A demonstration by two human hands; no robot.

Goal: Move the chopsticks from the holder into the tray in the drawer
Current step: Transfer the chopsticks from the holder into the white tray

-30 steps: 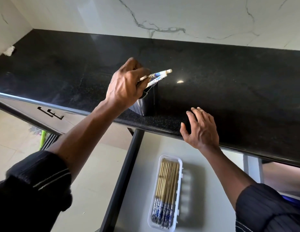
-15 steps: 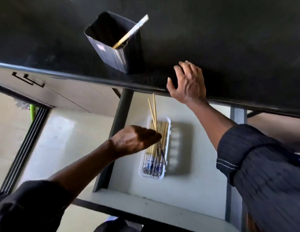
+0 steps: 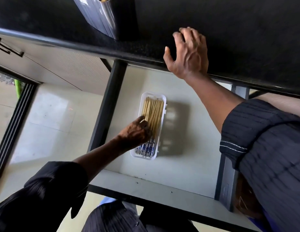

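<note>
Head camera: the left hand (image 3: 136, 131) lay on the chopsticks (image 3: 153, 111) in the white tray (image 3: 164, 101) of the open drawer (image 3: 179, 164) (whether its fingers gripped any stick could not be told). The right hand (image 3: 187, 52) rested splayed on the countertop (image 3: 238, 30). Placing appeared under way; the next move would call for a reach up to the holder (image 3: 99, 19), where one tip showed.

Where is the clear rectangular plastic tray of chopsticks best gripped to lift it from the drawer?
Probably the two long rims of the clear plastic tray, near mid-length, from above. It lies flat on the pale drawer floor, narrow and open-topped, with wooden chopsticks lengthwise; an end hold might tip it.
</note>
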